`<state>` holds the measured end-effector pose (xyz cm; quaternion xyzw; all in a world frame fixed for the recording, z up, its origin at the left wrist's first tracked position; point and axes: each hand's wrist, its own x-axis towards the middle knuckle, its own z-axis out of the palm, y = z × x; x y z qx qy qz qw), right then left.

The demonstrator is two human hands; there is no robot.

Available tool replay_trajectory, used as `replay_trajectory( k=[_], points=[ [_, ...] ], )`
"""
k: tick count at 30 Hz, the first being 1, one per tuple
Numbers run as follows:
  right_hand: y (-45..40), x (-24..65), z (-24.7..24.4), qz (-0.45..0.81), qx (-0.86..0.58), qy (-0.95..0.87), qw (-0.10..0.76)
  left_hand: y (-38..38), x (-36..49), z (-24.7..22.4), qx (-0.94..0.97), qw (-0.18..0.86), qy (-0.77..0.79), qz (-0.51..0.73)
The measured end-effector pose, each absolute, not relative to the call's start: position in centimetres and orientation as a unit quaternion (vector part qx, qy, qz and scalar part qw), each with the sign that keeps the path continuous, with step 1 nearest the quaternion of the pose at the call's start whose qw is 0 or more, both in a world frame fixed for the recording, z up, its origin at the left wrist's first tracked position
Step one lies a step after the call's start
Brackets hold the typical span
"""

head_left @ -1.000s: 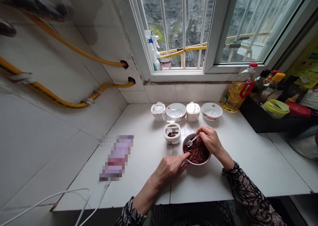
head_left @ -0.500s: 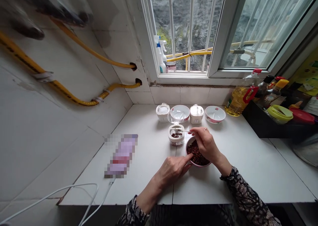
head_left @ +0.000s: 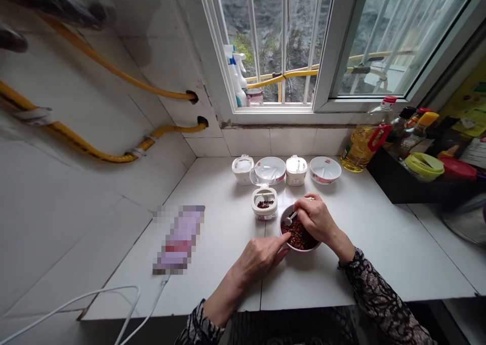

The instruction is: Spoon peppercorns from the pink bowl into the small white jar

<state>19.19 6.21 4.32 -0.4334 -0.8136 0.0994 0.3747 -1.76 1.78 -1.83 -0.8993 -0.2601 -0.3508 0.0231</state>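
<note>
My left hand (head_left: 262, 253) grips the near-left rim of a small bowl (head_left: 304, 250), its thumb side outside and a finger over the edge. Reddish-brown dried bits like peppercorns (head_left: 301, 235) fill the bowl. My right hand (head_left: 316, 219) is closed on a small white spoon (head_left: 290, 219), whose head points down into the bowl at its left side. Just left of the bowl stands a small clear-and-white seasoning jar (head_left: 265, 214) with its lid up. A little of the same dried stuff shows inside the jar.
Behind stand two white lidded jars (head_left: 243, 172) (head_left: 296, 173) and two flowered bowls (head_left: 270, 168) (head_left: 325, 170). An oil bottle (head_left: 359, 145) and a black rack (head_left: 395, 183) of condiments are at right. A blurred-out purple object (head_left: 180, 239) with a white cable (head_left: 157, 292) lies left.
The spoon has moved from over the open jar back to the bowl, its head now down in the dried bits. My left hand stays on the bowl. The view has shifted slightly.
</note>
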Motion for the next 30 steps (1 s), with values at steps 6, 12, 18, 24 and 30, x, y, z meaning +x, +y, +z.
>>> replay_trajectory(
  k=[6,12,18,24,30],
  points=[
    [6.5,19.4,4.1,0.202,-0.489,-0.752,0.394,1.6,-1.8,-1.6,-0.901,0.017,-0.263,-0.345],
    [6.5,19.5,4.4,0.256,-0.49,-0.741,0.381,1.7,-1.8,-1.8,-0.899,0.019,-0.257,-0.355],
    [6.5,19.5,4.5,0.303,-0.502,-0.698,0.41,1.7,-1.8,-1.6,-0.9,0.018,-0.26,-0.349],
    [6.7,20.0,4.5,0.37,-0.524,-0.628,0.44,1.6,-1.8,-1.5,-0.903,0.02,-0.262,-0.34],
    [6.8,19.6,5.0,0.424,-0.49,-0.566,0.509,1.7,-1.7,-1.6,-0.9,0.031,-0.259,-0.349]
  ],
)
